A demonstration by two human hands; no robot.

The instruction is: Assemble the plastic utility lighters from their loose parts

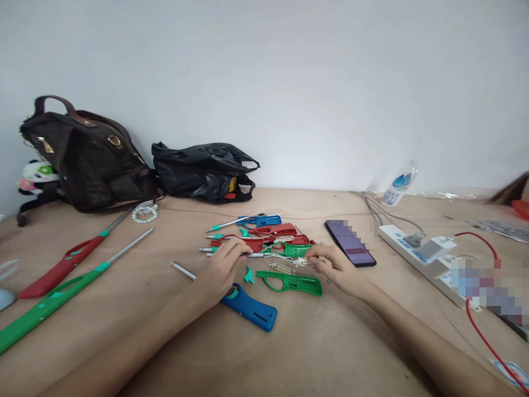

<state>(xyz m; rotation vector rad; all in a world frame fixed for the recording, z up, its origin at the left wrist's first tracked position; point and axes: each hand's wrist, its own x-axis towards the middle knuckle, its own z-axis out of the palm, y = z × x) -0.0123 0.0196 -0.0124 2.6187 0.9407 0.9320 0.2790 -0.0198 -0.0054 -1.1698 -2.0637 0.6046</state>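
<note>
My left hand is closed in a pinch on a thin metal tube that runs to the right. My right hand pinches the clear inner piece at the tube's other end. Both hover over a green lighter shell half. A blue shell half lies under my left wrist, with a small teal trigger piece beside it. Behind the hands is a pile of red, blue and green lighter parts.
Two whole long lighters, red and green, lie at the left. A brown bag and a black plastic bag stand by the wall. A phone, a power strip, a red wire and a bottle are at the right.
</note>
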